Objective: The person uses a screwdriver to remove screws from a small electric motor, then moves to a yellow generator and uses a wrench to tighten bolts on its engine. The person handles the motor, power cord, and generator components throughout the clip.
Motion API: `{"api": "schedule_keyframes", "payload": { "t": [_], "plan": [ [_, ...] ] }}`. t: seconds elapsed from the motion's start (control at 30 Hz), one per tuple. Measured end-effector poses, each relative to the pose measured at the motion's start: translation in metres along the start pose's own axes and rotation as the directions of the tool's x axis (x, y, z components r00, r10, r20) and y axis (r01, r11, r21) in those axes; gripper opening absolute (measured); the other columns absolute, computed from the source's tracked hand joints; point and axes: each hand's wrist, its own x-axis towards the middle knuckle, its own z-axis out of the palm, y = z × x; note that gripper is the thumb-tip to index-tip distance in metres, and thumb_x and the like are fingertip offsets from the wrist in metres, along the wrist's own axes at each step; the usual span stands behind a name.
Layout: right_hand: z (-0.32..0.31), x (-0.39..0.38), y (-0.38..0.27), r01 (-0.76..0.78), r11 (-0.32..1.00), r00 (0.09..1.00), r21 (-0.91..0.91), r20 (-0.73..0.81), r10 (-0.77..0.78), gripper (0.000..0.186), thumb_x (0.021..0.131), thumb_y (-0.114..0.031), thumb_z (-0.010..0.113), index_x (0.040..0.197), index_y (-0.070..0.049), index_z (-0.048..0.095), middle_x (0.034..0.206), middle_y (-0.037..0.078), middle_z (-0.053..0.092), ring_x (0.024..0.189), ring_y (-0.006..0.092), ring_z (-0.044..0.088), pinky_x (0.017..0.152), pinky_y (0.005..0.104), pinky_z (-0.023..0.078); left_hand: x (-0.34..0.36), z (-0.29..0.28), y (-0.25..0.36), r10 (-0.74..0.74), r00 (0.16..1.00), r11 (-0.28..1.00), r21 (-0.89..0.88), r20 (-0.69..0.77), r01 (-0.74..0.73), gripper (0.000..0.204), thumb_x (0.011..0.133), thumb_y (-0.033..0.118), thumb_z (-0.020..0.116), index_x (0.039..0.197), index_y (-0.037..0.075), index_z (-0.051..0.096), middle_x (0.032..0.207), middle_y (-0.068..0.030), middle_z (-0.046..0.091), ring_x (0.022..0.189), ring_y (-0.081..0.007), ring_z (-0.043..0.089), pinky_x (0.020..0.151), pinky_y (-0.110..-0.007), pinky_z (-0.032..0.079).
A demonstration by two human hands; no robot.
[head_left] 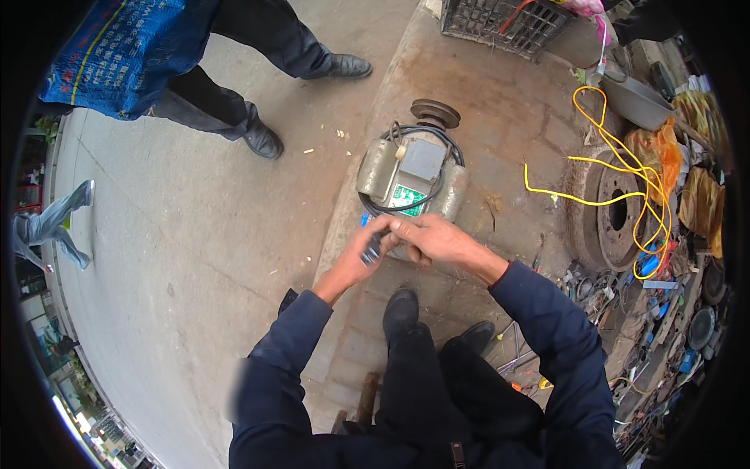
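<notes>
An electric motor with a pulley wheel, a grey box on top and a coiled black cable rests on the paving before me. My left hand is closed on a small dark metallic object, too small to name, at the motor's lower left. My right hand is closed, thumb and forefinger meeting my left fingers by the cable; what is between them is hidden. A small blue thing shows just above my left fingers.
A loose yellow cable lies over a rusty wheel on the right, beside piled scrap and a grey basin. A plastic crate is at the top. A person with a blue sack stands upper left; another is far left.
</notes>
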Motion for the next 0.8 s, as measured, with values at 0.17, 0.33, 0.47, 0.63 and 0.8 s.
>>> {"api": "schedule_keyframes", "payload": {
  "t": [0.17,0.33,0.47,0.63,0.8],
  "plan": [
    [-0.015,0.018,0.007,0.218,0.93,0.853,-0.296,-0.405,-0.329,0.032,0.102,-0.028,0.06,0.114,0.0,0.07,0.081,0.009,0.069,0.074,0.0167,0.065,0.067,0.0341,0.052,0.032,0.004,0.009,-0.241,0.922,0.971,-0.076,-0.302,0.228,0.035,0.101,0.014,0.063,0.127,-0.007,0.055,0.093,-0.0147,0.073,0.081,-0.0218,0.072,0.074,-0.039,0.057],
    [-0.008,0.016,0.019,0.201,0.862,0.8,-0.464,-0.431,-0.419,0.029,0.096,-0.022,0.059,0.112,0.0,0.068,0.102,0.026,0.072,0.099,0.0443,0.068,0.083,0.0511,0.053,0.063,-0.001,0.024,-0.063,0.883,0.876,0.398,-0.465,0.272,0.027,0.097,0.015,0.065,0.104,-0.008,0.053,0.089,-0.0305,0.069,0.081,-0.0516,0.066,0.069,-0.056,0.051],
    [-0.006,0.011,0.017,0.157,0.849,0.817,-0.504,-0.416,-0.398,0.027,0.096,-0.02,0.058,0.114,0.0,0.066,0.102,0.025,0.072,0.099,0.0448,0.067,0.085,0.0525,0.052,0.081,-0.001,0.028,0.103,0.924,0.711,0.677,-0.369,0.191,0.035,0.096,0.027,0.069,0.106,-0.005,0.059,0.087,-0.0272,0.07,0.083,-0.0492,0.068,0.074,-0.055,0.053],
    [-0.012,-0.001,0.028,0.25,0.8,0.757,-0.546,-0.405,-0.513,0.024,0.096,-0.016,0.061,0.113,0.0,0.065,0.099,0.025,0.071,0.093,0.043,0.069,0.081,0.048,0.054,0.091,-0.001,0.021,-0.038,0.841,0.867,0.401,-0.54,0.297,0.031,0.092,0.023,0.075,0.103,-0.004,0.063,0.078,-0.0197,0.071,0.073,-0.0354,0.07,0.068,-0.045,0.055],
    [-0.008,-0.006,0.041,0.291,0.761,0.715,-0.58,-0.397,-0.576,0.021,0.095,-0.013,0.062,0.111,0.0,0.065,0.1,0.023,0.07,0.093,0.0418,0.069,0.079,0.0472,0.054,0.083,0.006,0.018,0.002,0.839,0.915,0.339,-0.543,0.218,0.029,0.091,0.018,0.075,0.106,-0.003,0.063,0.079,-0.015,0.071,0.067,-0.0288,0.069,0.067,-0.041,0.055]
  ]
}}
